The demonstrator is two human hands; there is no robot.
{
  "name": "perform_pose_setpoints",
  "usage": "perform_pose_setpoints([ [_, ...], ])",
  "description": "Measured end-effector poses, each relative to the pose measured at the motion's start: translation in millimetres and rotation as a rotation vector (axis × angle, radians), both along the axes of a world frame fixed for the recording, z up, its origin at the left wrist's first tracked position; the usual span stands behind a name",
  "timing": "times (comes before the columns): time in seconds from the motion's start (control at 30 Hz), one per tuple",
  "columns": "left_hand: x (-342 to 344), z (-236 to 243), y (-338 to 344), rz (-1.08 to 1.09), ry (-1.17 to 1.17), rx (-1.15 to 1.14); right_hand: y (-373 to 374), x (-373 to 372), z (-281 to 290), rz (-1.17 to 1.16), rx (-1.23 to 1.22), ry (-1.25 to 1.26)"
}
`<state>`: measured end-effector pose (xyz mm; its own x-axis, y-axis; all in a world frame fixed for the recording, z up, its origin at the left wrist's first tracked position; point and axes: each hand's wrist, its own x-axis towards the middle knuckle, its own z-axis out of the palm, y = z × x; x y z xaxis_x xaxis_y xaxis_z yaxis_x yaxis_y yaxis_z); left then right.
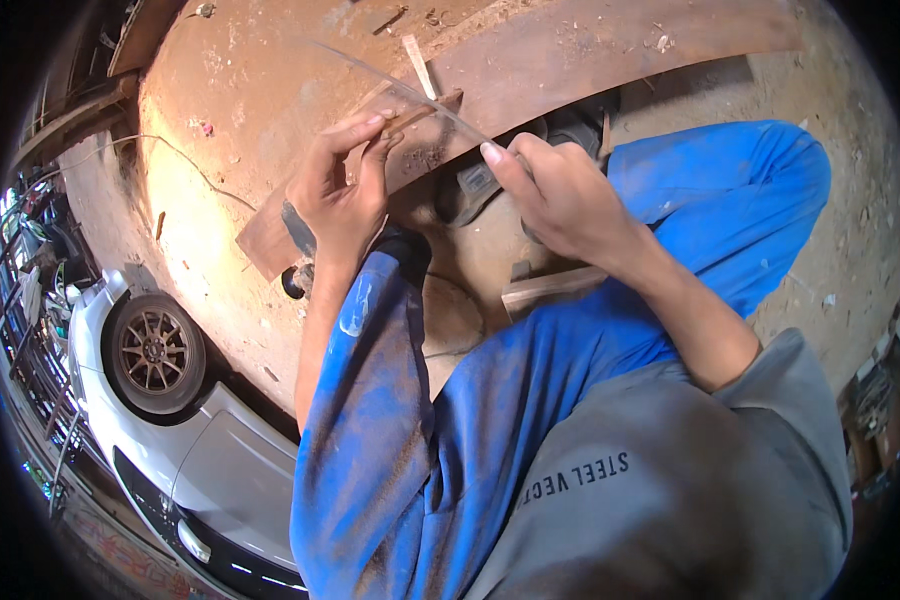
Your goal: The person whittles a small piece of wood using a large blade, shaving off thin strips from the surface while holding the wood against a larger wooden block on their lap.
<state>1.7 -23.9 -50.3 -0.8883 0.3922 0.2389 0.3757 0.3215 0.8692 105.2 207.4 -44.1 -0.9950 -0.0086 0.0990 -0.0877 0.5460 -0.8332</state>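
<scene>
My right hand (570, 200) is closed around the near end of a long, thin, dark blade-like tool (385, 78). Its far end reaches up and left and looks blurred; whether it is a file or a knife I cannot make out. Thumb and fingers of my left hand (338, 195) pinch a small brown strip of wood (410, 116) by its end. The tool crosses over this strip, and I cannot tell if they touch. Beneath both hands lies a wide brown board (610, 62). A pale narrow stick (419, 66) rests on the board just beyond the tool.
My sandalled foot (470, 188) is by the board's near edge. A wood block (555, 288) lies between my blue-trousered legs. A thin cable (200, 172) runs over the dusty ground at left. Lower left stands a silver car (235, 465) with a bronze-spoked wheel (157, 352).
</scene>
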Motion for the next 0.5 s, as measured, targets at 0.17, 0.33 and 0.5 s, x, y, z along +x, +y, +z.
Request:
perform_pose_setpoints([
  [0.17, -1.7, 0.8, 4.6, 0.055, 0.002, 0.055, -5.4, -3.7, 17.0, -0.014, -0.295, -0.253],
  [0.33, -1.1, 6.2, 2.4, -0.041, 0.034, -0.057, -6.1, 2.3, -24.4, -0.037, 0.186, 0.015],
  [0.5, -2.8, 3.6, 6.4, 0.033, 0.015, 0.022, -1.0, -0.8, -17.6, 0.035, 0.024, -0.093],
])
